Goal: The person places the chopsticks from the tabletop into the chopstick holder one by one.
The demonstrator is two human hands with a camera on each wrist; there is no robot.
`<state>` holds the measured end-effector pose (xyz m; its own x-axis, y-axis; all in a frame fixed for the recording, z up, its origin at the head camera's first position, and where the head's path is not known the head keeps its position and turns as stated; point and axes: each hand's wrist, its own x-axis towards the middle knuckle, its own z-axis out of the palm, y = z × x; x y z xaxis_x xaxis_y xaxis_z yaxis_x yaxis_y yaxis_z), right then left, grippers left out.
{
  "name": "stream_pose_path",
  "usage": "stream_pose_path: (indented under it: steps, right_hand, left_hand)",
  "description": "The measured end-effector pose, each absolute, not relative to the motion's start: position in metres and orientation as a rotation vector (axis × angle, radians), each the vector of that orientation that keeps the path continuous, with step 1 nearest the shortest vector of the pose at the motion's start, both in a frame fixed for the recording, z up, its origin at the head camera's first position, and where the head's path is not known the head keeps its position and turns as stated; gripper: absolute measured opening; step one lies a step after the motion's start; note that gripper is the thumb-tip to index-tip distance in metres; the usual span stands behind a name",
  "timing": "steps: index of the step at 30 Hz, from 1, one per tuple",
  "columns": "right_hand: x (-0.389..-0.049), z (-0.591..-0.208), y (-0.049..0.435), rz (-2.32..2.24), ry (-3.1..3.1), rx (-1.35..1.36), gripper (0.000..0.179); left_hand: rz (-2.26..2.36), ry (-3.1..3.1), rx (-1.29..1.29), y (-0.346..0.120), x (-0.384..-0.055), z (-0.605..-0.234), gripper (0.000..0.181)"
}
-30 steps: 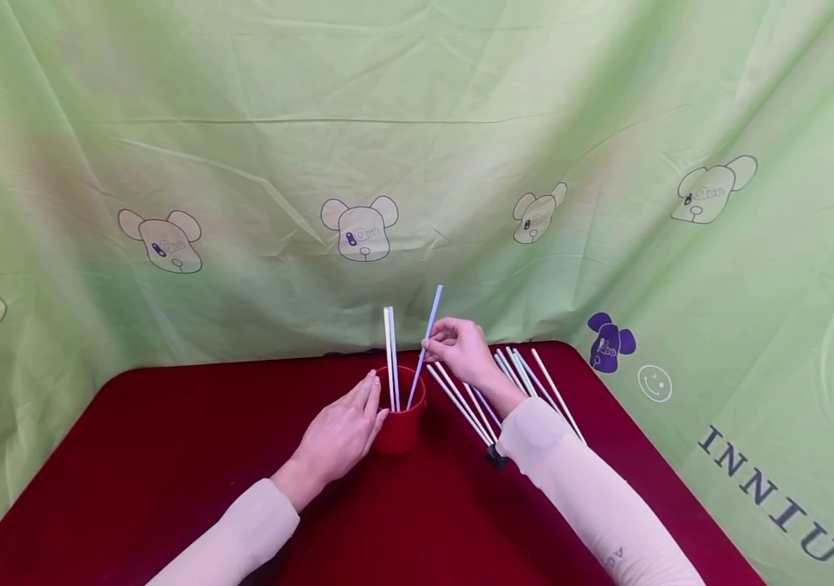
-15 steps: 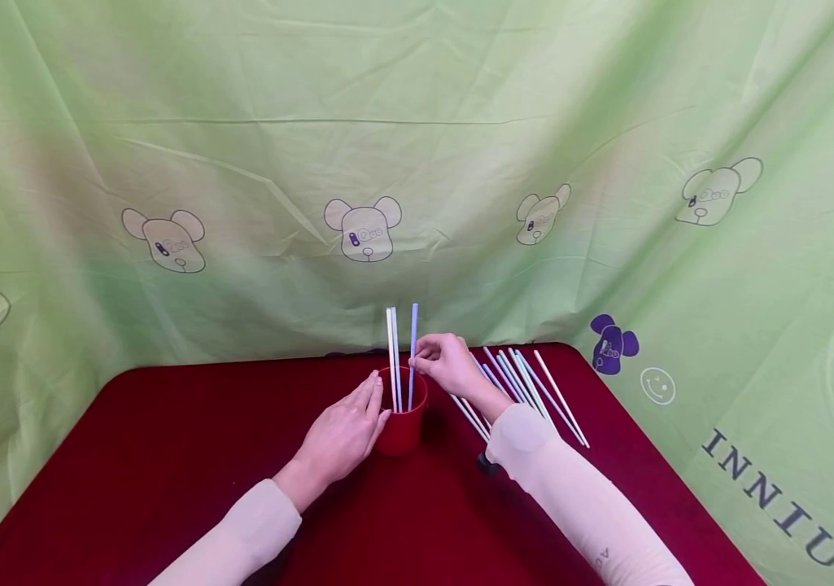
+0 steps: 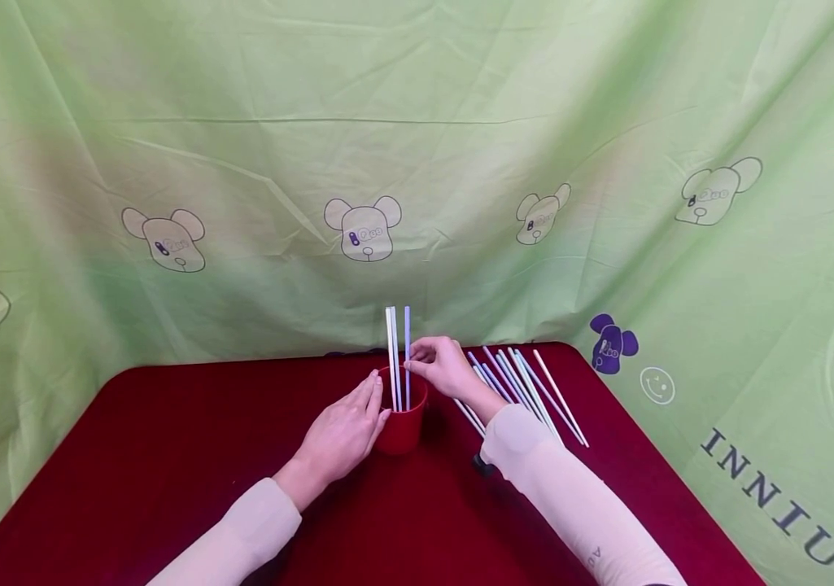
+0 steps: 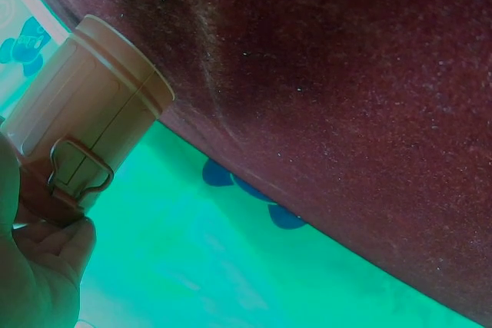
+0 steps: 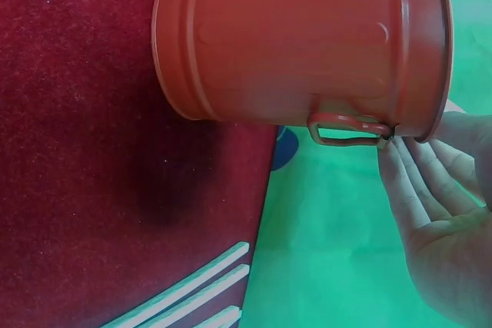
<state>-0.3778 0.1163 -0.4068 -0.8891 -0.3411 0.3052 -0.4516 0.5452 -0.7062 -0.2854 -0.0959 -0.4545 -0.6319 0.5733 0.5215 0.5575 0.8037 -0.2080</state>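
Note:
A small red metal bucket (image 3: 399,435) with small wire side handles stands upright on the table. My left hand (image 3: 339,435) rests against its left rim, fingers straight and together, thumb at the near side; the left wrist view has the fingertips (image 4: 83,230) by a handle. Between thumb and fingers, my right hand (image 3: 446,365) pinches a slim blue-purple stick (image 3: 407,334). That stick stands nearly upright, its lower end inside the bucket. Beside it in the bucket lean a white stick (image 3: 390,342) and a pale blue stick (image 3: 395,350). The bucket's front wall hides their bottoms.
Several white, pale blue and purple sticks (image 3: 534,391) lie spread on the red table (image 3: 226,407), right of the bucket and partly under the right forearm (image 3: 563,496). A green curtain (image 3: 263,163) with bear prints hangs behind and at both sides.
With the blue-purple stick in its fingers, my right hand has moved left and slightly down. The stick went from tilted to nearly upright, closer to the other two. The left hand has stayed put.

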Motion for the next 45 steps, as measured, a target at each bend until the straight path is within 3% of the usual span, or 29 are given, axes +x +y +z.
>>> stream_pose_path:
  steps: [27,45]
  right_hand:
    - [-0.38,-0.416,0.111,1.247,-2.648,0.744,0.013]
    - [-0.385,-0.394,0.189,0.968,-2.727,0.664,0.018]
  left_hand:
    - [0.026,-2.384,-0.836,-0.096,-0.287,-0.455,0.053]
    - [0.004,-2.391,-0.841,-0.098,-0.288,-0.457,0.053]
